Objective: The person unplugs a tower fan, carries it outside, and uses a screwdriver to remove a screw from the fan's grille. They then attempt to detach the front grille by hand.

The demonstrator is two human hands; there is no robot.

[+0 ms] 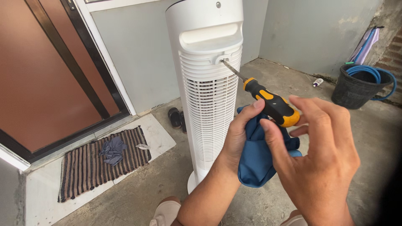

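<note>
standing upright on the concrete floor (268,201), white tower fan (209,96) faces the camera. striped doormat (100,161) lies left of it, black bucket (356,90) well apart at right. left hand (240,134) clutches a blue cloth (259,161). right hand (322,163) pinches the screwdriver (268,100) handle (black and yellow) with narrowed fingers, tip at the fan's upper grille tab.

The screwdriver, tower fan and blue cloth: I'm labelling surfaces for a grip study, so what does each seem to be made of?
Screwdriver: bare grey metal shaft; the handle looks like moulded plastic or rubber, black with orange patches and a slight sheen.
Tower fan: smooth white plastic by its look, with a moulded slotted grille.
Blue cloth: soft woven fabric, matte, hanging in folds from the left hand.
</note>
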